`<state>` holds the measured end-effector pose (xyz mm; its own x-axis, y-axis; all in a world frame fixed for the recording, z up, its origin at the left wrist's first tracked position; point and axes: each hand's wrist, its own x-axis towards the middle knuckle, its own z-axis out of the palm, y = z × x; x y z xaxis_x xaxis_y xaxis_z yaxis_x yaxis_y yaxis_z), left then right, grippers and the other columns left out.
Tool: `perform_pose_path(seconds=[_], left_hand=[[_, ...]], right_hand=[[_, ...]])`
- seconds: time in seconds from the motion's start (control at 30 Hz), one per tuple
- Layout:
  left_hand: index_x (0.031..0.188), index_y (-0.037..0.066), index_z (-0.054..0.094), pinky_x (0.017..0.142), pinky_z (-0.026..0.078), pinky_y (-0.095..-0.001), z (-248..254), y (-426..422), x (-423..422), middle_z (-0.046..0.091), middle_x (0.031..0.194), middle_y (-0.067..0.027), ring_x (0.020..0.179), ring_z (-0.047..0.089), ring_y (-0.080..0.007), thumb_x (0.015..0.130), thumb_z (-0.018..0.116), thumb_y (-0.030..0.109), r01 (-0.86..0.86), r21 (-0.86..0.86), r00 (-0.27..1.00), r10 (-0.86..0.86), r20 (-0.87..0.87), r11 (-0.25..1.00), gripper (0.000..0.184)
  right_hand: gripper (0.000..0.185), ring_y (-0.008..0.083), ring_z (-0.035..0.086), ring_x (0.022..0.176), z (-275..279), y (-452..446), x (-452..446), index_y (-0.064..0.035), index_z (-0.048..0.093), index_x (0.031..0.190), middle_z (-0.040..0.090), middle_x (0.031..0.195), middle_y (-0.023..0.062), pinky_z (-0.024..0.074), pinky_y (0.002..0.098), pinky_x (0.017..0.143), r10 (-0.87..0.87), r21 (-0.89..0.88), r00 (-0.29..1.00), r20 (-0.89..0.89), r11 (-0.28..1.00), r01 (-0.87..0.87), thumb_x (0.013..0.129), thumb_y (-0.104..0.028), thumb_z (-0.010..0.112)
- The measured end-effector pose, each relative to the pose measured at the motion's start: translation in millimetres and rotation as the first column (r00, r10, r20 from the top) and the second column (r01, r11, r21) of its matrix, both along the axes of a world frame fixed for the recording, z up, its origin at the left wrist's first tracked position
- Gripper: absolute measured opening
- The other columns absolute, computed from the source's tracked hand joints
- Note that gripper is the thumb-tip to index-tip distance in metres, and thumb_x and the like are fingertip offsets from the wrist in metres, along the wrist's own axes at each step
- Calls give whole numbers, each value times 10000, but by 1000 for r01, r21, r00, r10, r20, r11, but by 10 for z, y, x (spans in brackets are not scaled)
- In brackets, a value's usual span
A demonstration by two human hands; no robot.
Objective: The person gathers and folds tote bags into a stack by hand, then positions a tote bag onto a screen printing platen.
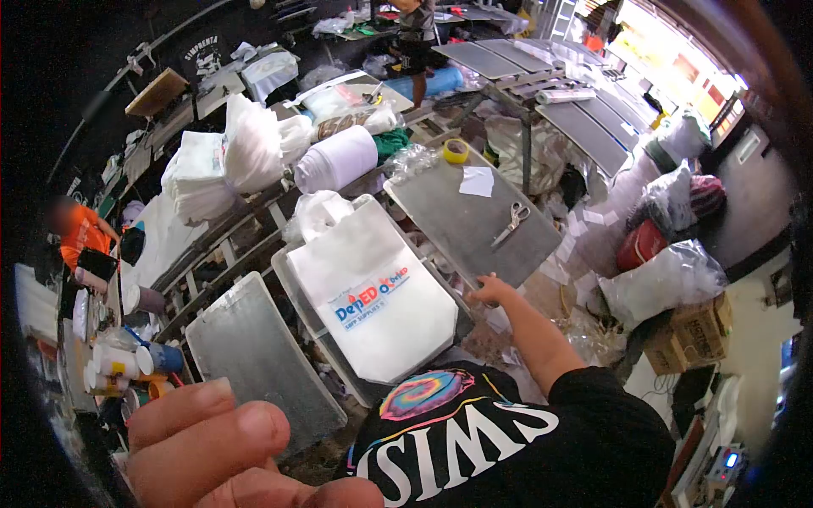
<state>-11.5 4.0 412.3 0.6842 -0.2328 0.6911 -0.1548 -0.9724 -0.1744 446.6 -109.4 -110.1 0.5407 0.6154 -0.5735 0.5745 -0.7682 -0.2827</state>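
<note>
My left hand (229,449) is raised close to the camera at the lower left, fingers bent and apart from the thumb, with nothing visible in it. My right hand (488,290) reaches out to the near edge of a grey board (449,207), its fingers bent around that edge. On the board lie scissors (512,223), a small white sheet (477,180) and a roll of yellow tape (456,151). Left of my right hand, a white tote bag (385,309) with blue and red DepEd print lies flat on another board, its handle at the far end.
Another grey board (262,364) lies at left, near paint tubs (114,362). Stacked white bags (199,173) and a white roll (337,159) sit behind. A person in orange (83,233) is far left; another (415,42) stands at the back. Plastic sacks (669,284) and a cardboard box (699,330) are right.
</note>
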Motion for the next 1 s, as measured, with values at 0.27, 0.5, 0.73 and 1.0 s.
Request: perform_pose_path(seconds=[0.27,0.5,0.73,1.0], left_hand=[[1117,81,528,895,508,-420,-1009,487,189,557,1198,-195,1094,579,-358,813,726,127,-227,-453,928,333,168,862,366],[1234,56,525,917,489,-412,-2900,673,-278,515,1330,-156,1192,530,-315,842,704,171,-635,-669,754,498,-428,387,446],[1384,1,422,1104,332,-433,-4452,106,-86,391,1445,-246,1332,407,-386,859,681,230,-638,-768,668,460,-585,-49,629],[1320,-26,498,1090,358,-427,-4455,328,20,480,1375,-254,1295,453,-391,862,672,263,-736,-676,641,366,-674,44,568]], right_hand=[[890,479,327,1371,4,-46,-8,-128,473,1425,232,1537,297,328,500,1112,-56,12,997,-53,998,57,702,-597,695],[677,387,528,1237,186,-198,-166,-37,523,1340,527,1359,241,416,424,1042,-169,283,986,-14,945,166,827,-456,664],[494,391,564,1142,414,192,-750,28,534,1283,581,1239,247,439,430,999,-158,649,976,-147,729,216,906,-276,631],[502,414,474,1226,537,737,-1023,16,514,1276,516,1296,265,389,449,1037,196,727,966,171,636,-258,854,-214,657]])
